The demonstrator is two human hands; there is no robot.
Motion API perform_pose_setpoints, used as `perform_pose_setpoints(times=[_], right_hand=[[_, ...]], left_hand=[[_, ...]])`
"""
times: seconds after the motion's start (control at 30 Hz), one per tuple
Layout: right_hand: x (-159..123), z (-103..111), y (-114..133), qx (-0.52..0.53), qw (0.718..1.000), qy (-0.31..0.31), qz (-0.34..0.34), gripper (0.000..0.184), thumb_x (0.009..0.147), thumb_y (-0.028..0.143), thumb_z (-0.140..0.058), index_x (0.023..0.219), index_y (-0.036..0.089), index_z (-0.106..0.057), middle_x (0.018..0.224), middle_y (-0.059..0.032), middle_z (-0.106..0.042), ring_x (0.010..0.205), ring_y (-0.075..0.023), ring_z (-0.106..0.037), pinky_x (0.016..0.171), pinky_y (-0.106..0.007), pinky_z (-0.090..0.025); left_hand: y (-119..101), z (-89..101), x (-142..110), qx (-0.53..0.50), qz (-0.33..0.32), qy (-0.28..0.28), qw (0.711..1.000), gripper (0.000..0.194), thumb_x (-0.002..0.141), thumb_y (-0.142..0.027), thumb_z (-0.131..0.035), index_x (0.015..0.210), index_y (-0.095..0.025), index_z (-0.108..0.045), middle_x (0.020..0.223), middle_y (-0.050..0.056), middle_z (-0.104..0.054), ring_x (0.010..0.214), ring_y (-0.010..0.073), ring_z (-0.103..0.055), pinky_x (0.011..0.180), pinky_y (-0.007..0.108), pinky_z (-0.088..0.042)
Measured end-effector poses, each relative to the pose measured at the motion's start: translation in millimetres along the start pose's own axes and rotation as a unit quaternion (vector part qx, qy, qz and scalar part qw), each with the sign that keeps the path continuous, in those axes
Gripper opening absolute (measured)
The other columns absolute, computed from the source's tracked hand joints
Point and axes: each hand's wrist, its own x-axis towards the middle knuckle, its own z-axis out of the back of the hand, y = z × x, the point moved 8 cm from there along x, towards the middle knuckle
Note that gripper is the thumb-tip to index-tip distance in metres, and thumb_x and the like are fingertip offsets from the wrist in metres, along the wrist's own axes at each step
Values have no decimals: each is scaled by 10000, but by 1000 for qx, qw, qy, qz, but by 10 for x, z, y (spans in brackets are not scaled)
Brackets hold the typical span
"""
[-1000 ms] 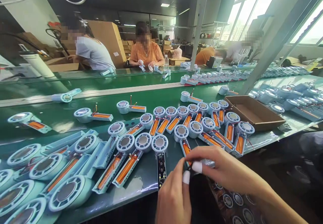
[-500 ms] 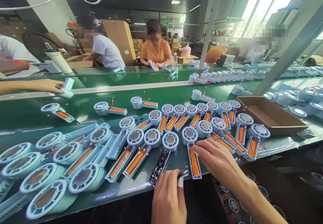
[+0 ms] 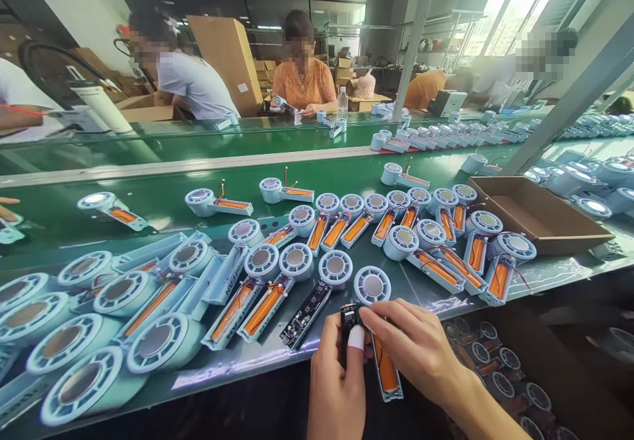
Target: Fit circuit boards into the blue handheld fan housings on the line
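Note:
My left hand point(image 3: 337, 377) is closed on a small black circuit board point(image 3: 349, 316), its white-covered thumb lying against it. The fingertips of my right hand point(image 3: 413, 344) pinch together at the board's edge; what is between them is hidden. Below both hands lies a light-blue handheld fan point(image 3: 372, 285) with a round grille. Its open handle holds an orange battery point(image 3: 387, 365) and juts past the table's front edge, partly covered by my right hand. Just left, another fan point(image 3: 335, 269) carries a black circuit board point(image 3: 306, 314) on its handle.
Many similar fans point(image 3: 158, 344) crowd the table at left, and more point(image 3: 401, 242) lie to the right. A cardboard tray point(image 3: 539, 219) stands at right. Behind runs a green conveyor point(image 3: 228, 176) with spaced fans; co-workers sit beyond. A box of fans point(image 3: 500, 380) is below right.
My left hand has brought the circuit board up against my right fingertips. The fan under my hands has slid toward me, past the edge. A co-worker's hand at left has drawn back.

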Motion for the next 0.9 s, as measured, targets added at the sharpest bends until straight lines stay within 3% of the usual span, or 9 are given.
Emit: perform_pose_setpoints(times=[0.1, 0.2, 0.4, 0.53, 0.6, 0.73, 0.9], right_hand=[[32, -27, -140, 49, 993, -45, -99, 193, 998, 137, -494, 1104, 203, -641, 872, -48, -756, 712, -149, -710, 634, -242, -573], [23, -54, -232, 86, 981, -62, -163, 112, 981, 165, -549, 973, 217, -649, 806, -19, -741, 685, -142, -703, 630, -234, -579], [-32, -64, -119, 91, 988, -51, -116, 252, 973, 85, -520, 1112, 204, -692, 981, -80, -742, 871, -172, -706, 759, -275, -608], [-54, -70, -140, 108, 984, -36, -140, 317, 976, 66, -495, 1179, 234, -670, 978, -64, -743, 852, -174, -693, 730, -292, -602], [-55, -53, -181, 117, 979, -40, -165, 317, 968, 82, -530, 1226, 235, -632, 931, -44, -751, 805, -172, -691, 712, -293, -597], [-58, -55, -224, 122, 973, -33, -194, 334, 954, 100, -569, 1262, 230, -573, 910, -13, -761, 786, -169, -692, 720, -289, -591], [-60, -83, -165, 108, 982, -17, -156, 306, 971, 88, -514, 1241, 225, -552, 917, -15, -756, 794, -182, -665, 700, -292, -574]], left_hand=[[14, 102, -46, 20, 31, -51, 998, 427, 960, -530, -467, 1243, -233, -588, 1132, 102, -727, 908, 232, -710, 768, 312, -583], [-52, 101, -89, 43, 42, -40, 997, 453, 953, -580, -464, 1226, -246, -602, 1105, 84, -735, 894, 232, -698, 751, 304, -573], [-16, 162, -65, 73, 55, -51, 995, 471, 988, -552, -376, 1305, -252, -554, 1365, 96, -642, 1303, 276, -578, 1041, 415, -511], [-112, 138, 28, 102, -48, -19, 993, 487, 987, -511, -384, 1264, -187, -620, 1356, 145, -646, 1309, 297, -575, 1109, 469, -466], [-189, 122, 44, 93, -70, -12, 993, 458, 1002, -476, -368, 1198, -187, -666, 1281, 140, -687, 1240, 285, -625, 1069, 437, -502], [-262, 141, 34, 67, -29, -46, 996, 388, 999, -418, -401, 1165, -208, -682, 1171, 102, -732, 1092, 256, -689, 922, 351, -566], [-268, 84, 120, 43, -16, -15, 999, 396, 907, -500, -568, 1097, -182, -708, 1020, 107, -749, 940, 268, -700, 757, 324, -586]])
